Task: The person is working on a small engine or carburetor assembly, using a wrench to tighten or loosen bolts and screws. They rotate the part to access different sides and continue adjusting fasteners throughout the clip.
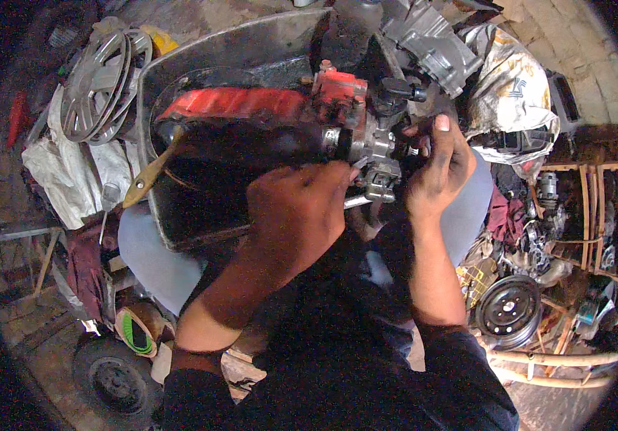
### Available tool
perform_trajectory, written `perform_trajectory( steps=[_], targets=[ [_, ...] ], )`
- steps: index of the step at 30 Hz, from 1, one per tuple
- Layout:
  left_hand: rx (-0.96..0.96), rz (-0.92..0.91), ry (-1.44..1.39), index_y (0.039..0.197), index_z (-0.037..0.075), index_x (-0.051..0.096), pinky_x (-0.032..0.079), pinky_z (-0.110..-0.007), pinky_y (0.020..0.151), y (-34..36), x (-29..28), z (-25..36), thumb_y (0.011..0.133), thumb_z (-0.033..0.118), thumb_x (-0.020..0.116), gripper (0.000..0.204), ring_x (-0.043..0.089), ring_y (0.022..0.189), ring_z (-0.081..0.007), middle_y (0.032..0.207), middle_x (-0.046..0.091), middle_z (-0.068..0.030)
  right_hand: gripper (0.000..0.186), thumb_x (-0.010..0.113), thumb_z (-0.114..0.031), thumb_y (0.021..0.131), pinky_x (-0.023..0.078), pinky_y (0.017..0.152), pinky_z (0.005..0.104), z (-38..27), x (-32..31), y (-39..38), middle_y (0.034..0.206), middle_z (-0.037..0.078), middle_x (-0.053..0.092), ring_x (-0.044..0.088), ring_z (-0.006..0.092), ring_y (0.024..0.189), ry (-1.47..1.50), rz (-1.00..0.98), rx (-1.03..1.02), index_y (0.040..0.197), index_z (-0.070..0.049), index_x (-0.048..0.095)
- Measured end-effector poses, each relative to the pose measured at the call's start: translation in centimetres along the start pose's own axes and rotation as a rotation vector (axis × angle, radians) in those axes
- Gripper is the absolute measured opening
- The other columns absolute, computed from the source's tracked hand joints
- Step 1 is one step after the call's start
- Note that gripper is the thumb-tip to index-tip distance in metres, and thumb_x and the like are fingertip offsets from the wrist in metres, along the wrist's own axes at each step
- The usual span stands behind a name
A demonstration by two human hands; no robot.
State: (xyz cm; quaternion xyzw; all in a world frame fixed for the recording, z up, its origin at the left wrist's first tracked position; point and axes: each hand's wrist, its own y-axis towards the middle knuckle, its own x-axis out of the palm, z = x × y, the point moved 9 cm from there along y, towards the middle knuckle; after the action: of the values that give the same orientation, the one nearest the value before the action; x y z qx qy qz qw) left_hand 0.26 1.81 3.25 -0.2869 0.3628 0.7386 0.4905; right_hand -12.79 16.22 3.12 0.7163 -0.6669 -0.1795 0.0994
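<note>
A grimy machine part lies across the dark plastic tub in front of me. It has a long red ribbed section, a red block and a black cylinder beside them. At its right end is a bare metal fitting with several lugs. My left hand is closed against the near side of this fitting; what its fingers grip is mostly hidden, with bits of shiny metal showing by the fingertips. My right hand, smudged dark, pinches at the fitting's right end with thumb and fingers.
A brush with a wooden handle leans over the tub's left rim. Silver wheel covers stand at left. A cast metal housing and a white sack are at far right. A black wheel rim and a tyre lie nearer.
</note>
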Motion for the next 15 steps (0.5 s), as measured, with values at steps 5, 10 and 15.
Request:
perform_trajectory(
  steps=[5,10,15],
  targets=[
    [-0.026,-0.065,-0.031,0.100,0.009,0.077,0.060,-0.044,0.072,0.5,-0.4,0.4,0.091,0.009,0.069,0.012,0.075,0.081,-0.0344,0.092,0.077,-0.0143,0.046,0.057,-0.032,0.106,0.041,0.061,0.0333,-0.4,-0.3,-0.1,0.069,0.007,0.063,0.055,0.0161,0.065,-0.036,0.005,-0.030,0.078,0.003,0.067],
    [-0.043,-0.001,-0.013,0.098,0.011,0.076,0.056,-0.048,0.064,0.0,0.0,-0.1,0.092,0.014,0.069,0.010,0.072,0.073,-0.0376,0.084,0.074,-0.0149,0.044,0.057,-0.029,0.105,0.041,0.062,0.0334,-0.1,-0.1,0.1,0.069,0.008,0.063,0.054,0.0163,0.064,-0.019,0.014,0.011,0.078,0.003,0.068],
    [-0.027,-0.128,-0.022,0.095,0.012,0.069,0.056,-0.052,0.064,-0.1,0.4,-0.3,0.096,0.020,0.062,0.011,0.072,0.070,-0.0384,0.076,0.071,-0.0149,0.047,0.056,-0.033,0.106,0.040,0.061,0.0341,-0.2,-0.2,-0.1,0.070,0.007,0.061,0.053,0.0164,0.065,-0.026,-0.001,-0.049,0.077,0.003,0.068]
  ],
)
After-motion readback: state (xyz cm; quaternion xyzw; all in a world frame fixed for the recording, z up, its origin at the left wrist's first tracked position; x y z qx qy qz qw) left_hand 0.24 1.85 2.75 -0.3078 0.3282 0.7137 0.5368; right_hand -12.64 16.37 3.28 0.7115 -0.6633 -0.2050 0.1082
